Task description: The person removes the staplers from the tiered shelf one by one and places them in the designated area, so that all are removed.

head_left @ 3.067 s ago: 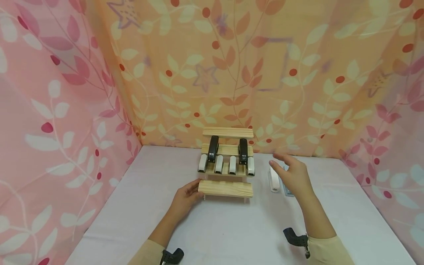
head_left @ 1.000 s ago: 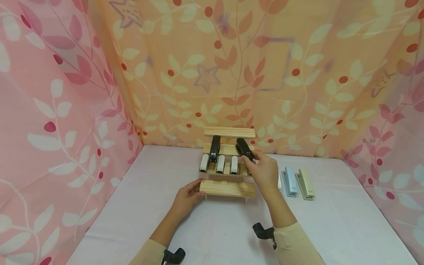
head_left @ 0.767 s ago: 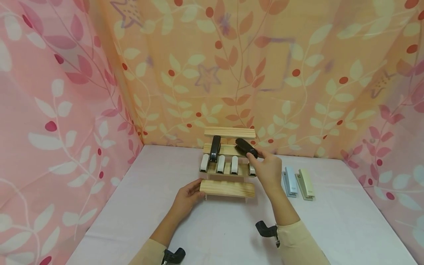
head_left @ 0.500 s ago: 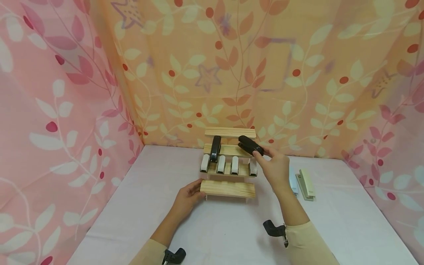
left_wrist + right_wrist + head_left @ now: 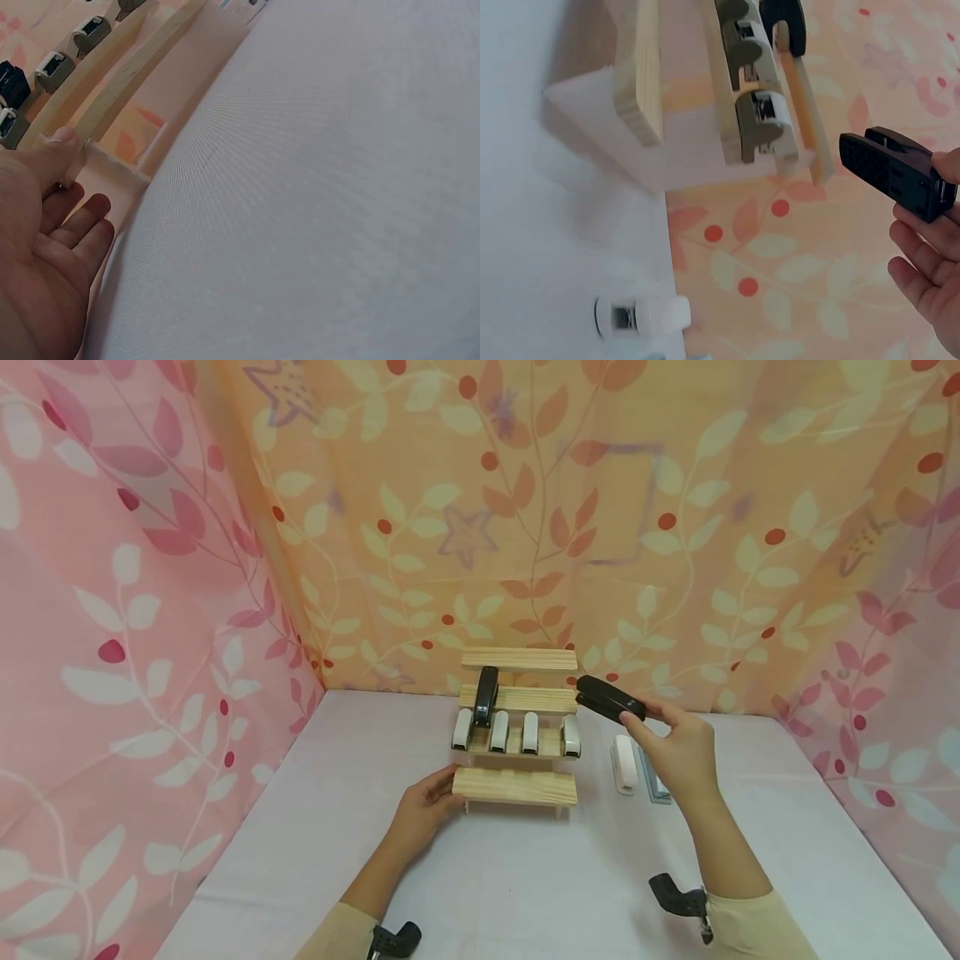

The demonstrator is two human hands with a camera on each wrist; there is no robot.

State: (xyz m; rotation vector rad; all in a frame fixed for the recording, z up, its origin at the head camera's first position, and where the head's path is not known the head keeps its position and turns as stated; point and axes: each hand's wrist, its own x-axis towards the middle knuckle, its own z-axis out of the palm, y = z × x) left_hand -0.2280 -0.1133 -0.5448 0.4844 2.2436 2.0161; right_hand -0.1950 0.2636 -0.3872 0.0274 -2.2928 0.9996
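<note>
My right hand [image 5: 678, 756] pinches a black stapler [image 5: 609, 698] by its near end, held in the air to the right of the tiered wooden rack [image 5: 517, 787]. In the right wrist view the stapler [image 5: 896, 171] points toward the rack with its base showing. My left hand [image 5: 420, 814] grips the left end of the rack's lowest board, thumb [image 5: 56, 139] on top. Another black stapler [image 5: 486, 697] leans on the third board. Several white staplers, one of them at the right end [image 5: 571, 736], stand on the second board.
On the table [image 5: 502, 893] right of the rack lie a white stapler [image 5: 623, 766] and a light blue stapler [image 5: 654, 781], partly behind my right hand. Patterned cloth walls [image 5: 465, 527] close off the back and both sides.
My right hand has taken the right black stapler off the rack, turned it sideways and carried it to the right. My left hand stays on the lowest board.
</note>
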